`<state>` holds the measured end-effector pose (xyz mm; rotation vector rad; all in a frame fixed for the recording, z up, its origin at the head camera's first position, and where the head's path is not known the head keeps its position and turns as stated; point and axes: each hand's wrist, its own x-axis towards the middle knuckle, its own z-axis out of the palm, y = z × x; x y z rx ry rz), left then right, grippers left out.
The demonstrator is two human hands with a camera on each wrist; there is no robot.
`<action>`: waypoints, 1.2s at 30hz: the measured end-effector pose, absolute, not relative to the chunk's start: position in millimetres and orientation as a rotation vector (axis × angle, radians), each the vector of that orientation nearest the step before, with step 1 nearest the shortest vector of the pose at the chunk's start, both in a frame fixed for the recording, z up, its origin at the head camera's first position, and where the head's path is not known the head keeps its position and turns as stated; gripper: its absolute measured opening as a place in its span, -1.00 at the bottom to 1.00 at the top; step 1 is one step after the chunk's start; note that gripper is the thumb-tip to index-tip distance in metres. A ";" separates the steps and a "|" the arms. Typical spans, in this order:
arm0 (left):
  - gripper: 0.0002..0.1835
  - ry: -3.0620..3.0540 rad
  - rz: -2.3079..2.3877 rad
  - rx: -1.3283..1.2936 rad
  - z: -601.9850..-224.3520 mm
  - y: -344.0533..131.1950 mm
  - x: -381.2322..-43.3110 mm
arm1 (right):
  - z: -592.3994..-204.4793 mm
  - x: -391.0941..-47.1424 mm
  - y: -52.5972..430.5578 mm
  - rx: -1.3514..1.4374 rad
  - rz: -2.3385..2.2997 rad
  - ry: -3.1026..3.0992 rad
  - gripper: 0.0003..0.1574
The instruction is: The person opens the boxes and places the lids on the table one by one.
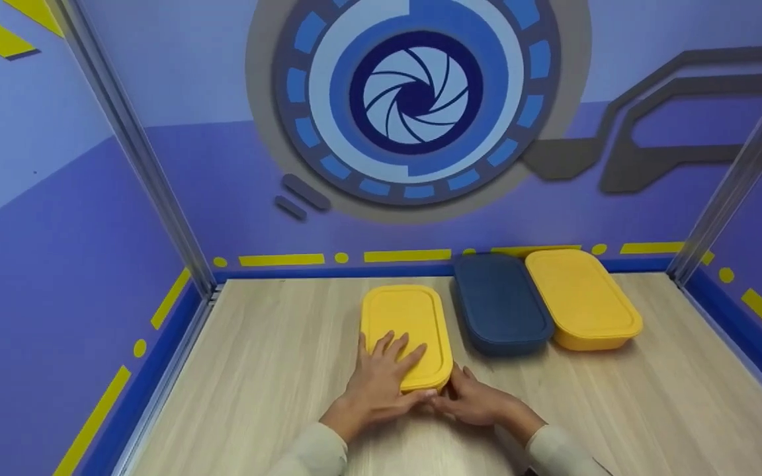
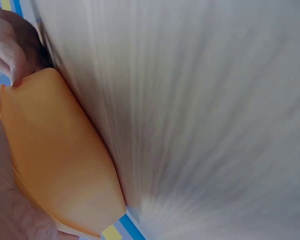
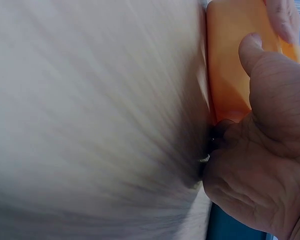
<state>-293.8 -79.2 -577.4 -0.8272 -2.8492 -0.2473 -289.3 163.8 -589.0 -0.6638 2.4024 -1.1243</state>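
Note:
A yellow lidded food container (image 1: 411,307) sits flat on the wooden table in front of the person. Across its lid lies the left hand (image 1: 381,377), fingers spread, with the thumb reaching along the near edge. At the container's near right corner, the right hand (image 1: 473,396) holds on, its thumb against the front wall and its fingers round the side. The right wrist view shows that thumb on the wall of the container (image 3: 230,65), while the fingertips are hidden. In the left wrist view, the container's side (image 2: 65,150) faces the camera beneath the left palm.
To the right, a dark blue lidded container (image 1: 503,301) stands beside a second yellow container (image 1: 583,294), both near the back wall. Printed panels (image 1: 222,198) enclose the wooden table (image 1: 275,370) at the back and both sides, with metal posts (image 1: 149,165) at the corners.

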 end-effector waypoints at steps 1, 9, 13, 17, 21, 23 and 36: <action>-0.08 -2.851 -0.259 -0.822 -577.5 -79.8 -292.6 | -589.5 -288.6 163.2 -0.662 -1.124 2.397 0.25; -0.11 -2.837 -0.318 -0.835 -571.7 -76.7 -290.3 | -591.7 -286.6 166.5 -0.687 -1.133 2.435 0.27; -0.12 -2.858 -0.326 -0.845 -569.4 -75.5 -291.5 | -592.5 -286.1 168.3 -0.672 -1.151 2.435 0.27; -0.12 -2.886 -0.315 -0.834 -566.2 -76.1 -291.0 | -594.4 -286.0 165.4 -0.664 -1.170 2.441 0.26; -0.11 -2.928 -0.336 -0.808 -562.3 -77.5 -289.2 | -596.8 -285.0 159.8 -0.637 -1.253 2.432 0.28; -0.10 -2.943 -0.342 -0.804 -560.3 -76.2 -288.9 | -596.8 -284.9 158.3 -0.619 -1.323 2.419 0.31; -0.12 -2.940 -0.295 -0.826 -557.4 -70.9 -288.7 | -587.1 -288.2 153.2 -0.531 -1.426 2.559 0.38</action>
